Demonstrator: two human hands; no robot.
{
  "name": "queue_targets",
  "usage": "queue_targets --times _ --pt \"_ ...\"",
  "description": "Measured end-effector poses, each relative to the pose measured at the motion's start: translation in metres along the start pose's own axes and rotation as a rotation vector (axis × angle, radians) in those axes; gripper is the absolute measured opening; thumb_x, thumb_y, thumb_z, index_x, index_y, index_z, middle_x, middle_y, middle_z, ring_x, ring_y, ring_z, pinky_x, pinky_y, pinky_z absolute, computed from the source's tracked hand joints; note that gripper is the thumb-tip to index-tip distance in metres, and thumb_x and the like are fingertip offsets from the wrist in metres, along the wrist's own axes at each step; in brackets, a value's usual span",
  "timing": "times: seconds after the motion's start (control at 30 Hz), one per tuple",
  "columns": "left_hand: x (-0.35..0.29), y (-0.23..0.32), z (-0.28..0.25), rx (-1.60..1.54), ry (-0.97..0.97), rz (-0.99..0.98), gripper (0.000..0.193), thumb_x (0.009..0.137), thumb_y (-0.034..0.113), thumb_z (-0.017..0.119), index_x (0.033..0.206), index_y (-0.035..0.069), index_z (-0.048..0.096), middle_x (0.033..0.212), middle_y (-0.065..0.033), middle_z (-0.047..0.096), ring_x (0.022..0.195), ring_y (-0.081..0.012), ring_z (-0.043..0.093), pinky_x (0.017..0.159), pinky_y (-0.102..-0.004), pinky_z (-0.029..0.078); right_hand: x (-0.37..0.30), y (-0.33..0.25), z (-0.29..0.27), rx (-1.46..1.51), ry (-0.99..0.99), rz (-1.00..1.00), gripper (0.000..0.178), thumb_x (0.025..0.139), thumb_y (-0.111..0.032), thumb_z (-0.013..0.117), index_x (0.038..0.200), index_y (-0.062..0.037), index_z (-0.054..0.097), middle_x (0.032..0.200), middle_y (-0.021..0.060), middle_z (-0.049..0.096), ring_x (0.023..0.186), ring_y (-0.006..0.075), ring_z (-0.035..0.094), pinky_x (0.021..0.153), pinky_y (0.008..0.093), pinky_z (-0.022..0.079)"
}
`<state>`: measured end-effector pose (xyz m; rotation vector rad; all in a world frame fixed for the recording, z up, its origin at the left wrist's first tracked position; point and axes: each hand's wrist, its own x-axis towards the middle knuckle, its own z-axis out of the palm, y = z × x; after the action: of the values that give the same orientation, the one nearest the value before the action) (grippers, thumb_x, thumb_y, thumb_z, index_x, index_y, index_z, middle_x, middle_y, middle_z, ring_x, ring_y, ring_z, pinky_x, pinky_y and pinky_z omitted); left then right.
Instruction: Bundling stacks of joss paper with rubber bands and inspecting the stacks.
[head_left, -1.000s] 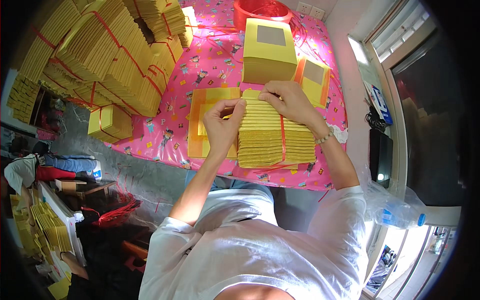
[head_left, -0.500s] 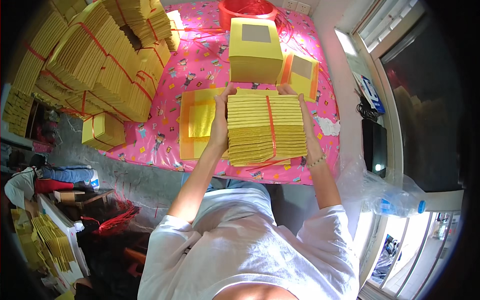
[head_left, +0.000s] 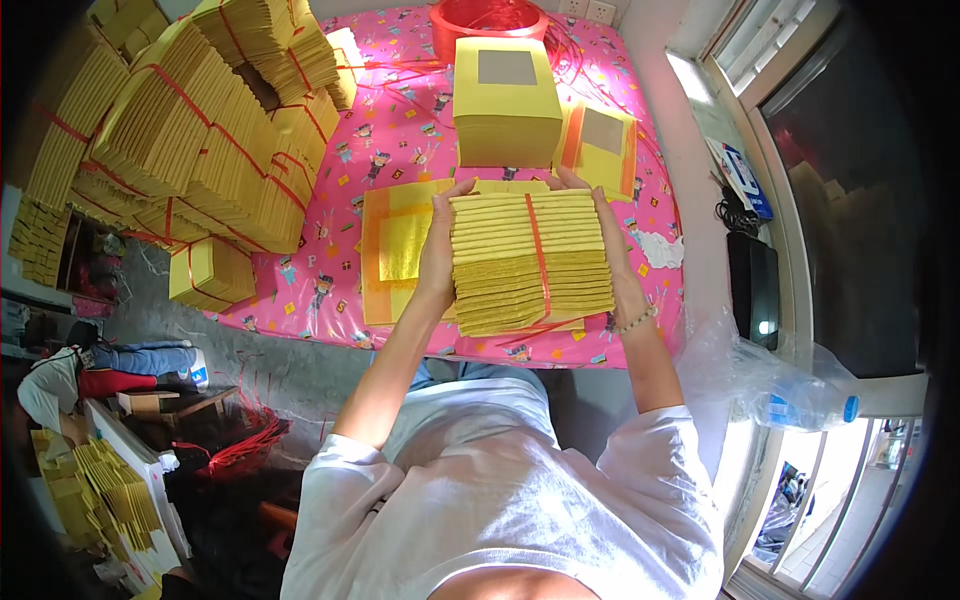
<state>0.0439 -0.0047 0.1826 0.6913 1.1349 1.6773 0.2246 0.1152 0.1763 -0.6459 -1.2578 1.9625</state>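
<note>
Clock centred on the strapped bundle (head_left: 490, 272); 12 points away from the person. Largest first, from where I stand.

- Bench (head_left: 340, 220): glossy pink patterned cover.
- Piles of yellow packets (head_left: 160, 115): 10 o'clock, bound with red straps.
- Tall yellow stack (head_left: 508, 138): 12 o'clock, grey rectangle on top.
- Strapped bundle: in front of the person, one red strap across its layered edges. Cannot tell whether it is raised or resting.
- Orange-edged sheet (head_left: 400, 245): 9 o'clock, gold square on it. Second orange-edged sheet (head_left: 608, 170): 1 o'clock.
- Red tub (head_left: 445, 42): 12 o'clock, beyond the stack.
- Hands: left hand (head_left: 435, 258) at 9, right hand (head_left: 622, 272) at 3, gripping the bundle between them by opposite sides.
- Crumpled white paper (head_left: 660, 250): 3 o'clock, near the right hand.
- Bracelet (head_left: 638, 320): 4 o'clock, right wrist.
</note>
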Motion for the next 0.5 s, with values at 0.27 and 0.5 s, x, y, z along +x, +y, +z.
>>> queue_targets --times 0.27,0.5 --pt "0.002 0.000 -0.015 0.154 -0.041 0.061 0.054 0.100 0.049 0.030 0.131 0.008 0.046 0.119 -0.0077 0.050 0.114 -0.0169 0.046 0.102 -0.0321 0.033 -0.041 -0.019 0.033 -0.412 0.223 -0.101 0.055 0.100 -0.043 0.035 0.138 -0.0042 0.042 0.140 0.0092 0.044 0.124 0.0186 0.045 0.106 0.0289 0.032" --pt "0.010 -0.031 -0.027 -0.002 -0.088 -0.015 0.058 0.101 0.048 0.026 0.132 0.002 0.043 0.132 -0.0094 0.046 0.125 -0.0194 0.040 0.107 -0.0319 0.027 -0.026 -0.004 -0.012 -0.236 0.141 -0.090 0.058 0.100 -0.043 0.035 0.140 -0.0018 0.035 0.138 0.0099 0.044 0.128 0.0188 0.040 0.109 0.0306 0.028"
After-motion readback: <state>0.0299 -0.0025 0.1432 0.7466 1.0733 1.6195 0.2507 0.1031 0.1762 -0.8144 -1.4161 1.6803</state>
